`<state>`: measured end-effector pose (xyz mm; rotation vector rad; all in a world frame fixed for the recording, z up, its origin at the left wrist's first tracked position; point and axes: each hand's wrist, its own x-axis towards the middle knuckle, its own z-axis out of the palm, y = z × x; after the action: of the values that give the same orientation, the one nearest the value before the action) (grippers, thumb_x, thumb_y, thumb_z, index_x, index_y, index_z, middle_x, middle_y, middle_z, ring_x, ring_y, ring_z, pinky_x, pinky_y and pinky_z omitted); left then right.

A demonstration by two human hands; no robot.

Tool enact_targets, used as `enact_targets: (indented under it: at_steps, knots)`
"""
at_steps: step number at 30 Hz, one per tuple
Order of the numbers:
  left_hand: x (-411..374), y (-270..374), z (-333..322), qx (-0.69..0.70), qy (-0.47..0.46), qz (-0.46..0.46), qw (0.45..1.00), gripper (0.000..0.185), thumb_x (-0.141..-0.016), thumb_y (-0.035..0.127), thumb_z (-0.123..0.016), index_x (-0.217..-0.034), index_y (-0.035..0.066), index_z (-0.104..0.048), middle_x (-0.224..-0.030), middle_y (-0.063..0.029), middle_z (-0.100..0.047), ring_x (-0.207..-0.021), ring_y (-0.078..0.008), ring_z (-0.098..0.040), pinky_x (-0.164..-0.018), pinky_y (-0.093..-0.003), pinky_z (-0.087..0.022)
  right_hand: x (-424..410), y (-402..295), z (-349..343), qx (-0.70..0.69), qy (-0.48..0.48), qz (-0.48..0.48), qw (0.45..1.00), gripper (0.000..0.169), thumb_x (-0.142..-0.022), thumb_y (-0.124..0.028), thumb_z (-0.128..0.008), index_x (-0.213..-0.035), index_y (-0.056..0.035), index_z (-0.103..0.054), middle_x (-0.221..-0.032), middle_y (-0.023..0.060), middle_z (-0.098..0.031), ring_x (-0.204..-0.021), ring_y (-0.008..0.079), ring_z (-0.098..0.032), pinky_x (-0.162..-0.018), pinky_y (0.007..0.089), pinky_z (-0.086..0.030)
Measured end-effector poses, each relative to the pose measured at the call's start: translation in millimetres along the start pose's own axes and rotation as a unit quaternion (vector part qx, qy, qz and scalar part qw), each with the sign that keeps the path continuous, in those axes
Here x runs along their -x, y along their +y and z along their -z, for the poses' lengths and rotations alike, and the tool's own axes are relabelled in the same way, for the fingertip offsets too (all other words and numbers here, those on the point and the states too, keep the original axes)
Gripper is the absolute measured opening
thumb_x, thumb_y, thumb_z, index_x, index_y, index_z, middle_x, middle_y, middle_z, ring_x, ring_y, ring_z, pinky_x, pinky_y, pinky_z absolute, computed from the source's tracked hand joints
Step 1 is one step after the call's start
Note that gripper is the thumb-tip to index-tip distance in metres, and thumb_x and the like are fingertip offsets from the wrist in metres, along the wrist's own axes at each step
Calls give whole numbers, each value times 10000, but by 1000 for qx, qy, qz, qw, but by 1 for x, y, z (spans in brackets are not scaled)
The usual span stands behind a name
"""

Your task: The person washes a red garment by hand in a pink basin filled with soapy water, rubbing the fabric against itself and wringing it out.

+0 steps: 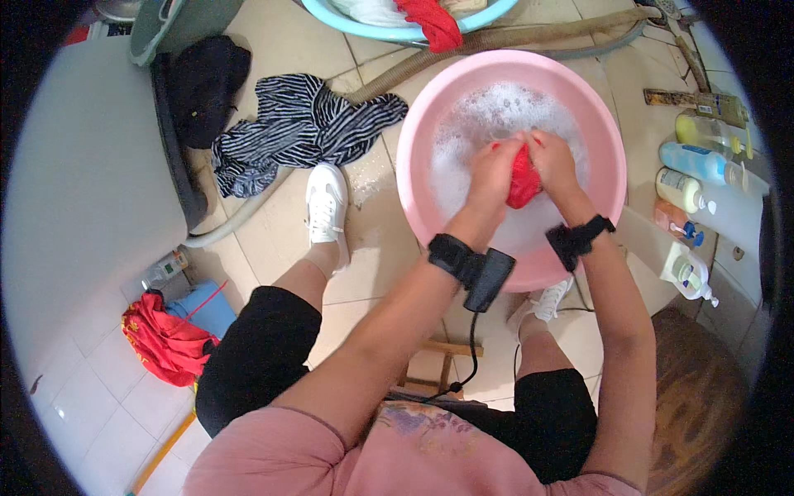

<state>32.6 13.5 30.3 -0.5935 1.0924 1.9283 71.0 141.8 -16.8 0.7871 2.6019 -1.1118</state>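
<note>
Before me on the floor stands a pink plastic basin (pixel 417 186) of sudsy water (pixel 456 152), with white foam thickest at its far side. Both hands grip one red cloth (pixel 525 180) over the middle of the basin. My left hand (pixel 496 166) clasps its left side, and my right hand (pixel 554 162) clasps its right side, the two sets of fingers close together at the top. The cloth is bunched, and its lower end hangs between my wrists. What kind of garment it is cannot be made out. Black straps with small boxes sit on both wrists.
A blue basin (pixel 372 28) of clothes stands beyond, near a ribbed hose (pixel 428 62). Striped cloth (pixel 310 124) and dark cloth (pixel 208 93) lie left, beside a white appliance (pixel 93 142). Several bottles (pixel 691 162) line the right. Red fabric (pixel 164 341) hangs at lower left.
</note>
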Motion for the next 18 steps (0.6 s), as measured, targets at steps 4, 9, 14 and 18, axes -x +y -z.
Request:
enact_targets:
  at_steps: [4,9,14,18]
  knots:
    - [-4,6,21,-47,2,-69,997,372,-914,341,-542,-1098,19,-570,-1000,-63,-609,-896,-150,-582,-802,-284,-461,1,10,1,-251,23,-76,965,365,-874,-390,-594,-954,-38,-655,-894,89,-658,-845,169,-612,-720,331,-490]
    - [-23,14,55,-49,68,-11,996,463,-957,401,-432,-1290,79,-430,-1230,-84,-519,-1099,-220,-525,-906,-386,-432,8,11,-11,-261,-23,-67,963,404,-784,-247,-667,-1109,-16,-603,-986,136,-639,-899,213,-610,-826,319,-477]
    - [-32,13,55,-25,33,-14,999,493,-936,431,-468,-1291,94,-415,-1260,-79,-496,-1146,-249,-486,-961,-462,-380,-6,63,-8,-289,-117,-95,945,501,-695,-59,-593,-1193,-20,-553,-1078,111,-609,-926,217,-603,-840,323,-480]
    - [-22,16,47,8,9,77,997,449,-931,397,-505,-1244,76,-473,-1236,-90,-523,-1137,-224,-499,-988,-466,-372,19,-13,33,-487,-186,-107,847,503,-716,-110,-670,-1202,-39,-560,-1072,82,-609,-878,173,-612,-784,296,-504]
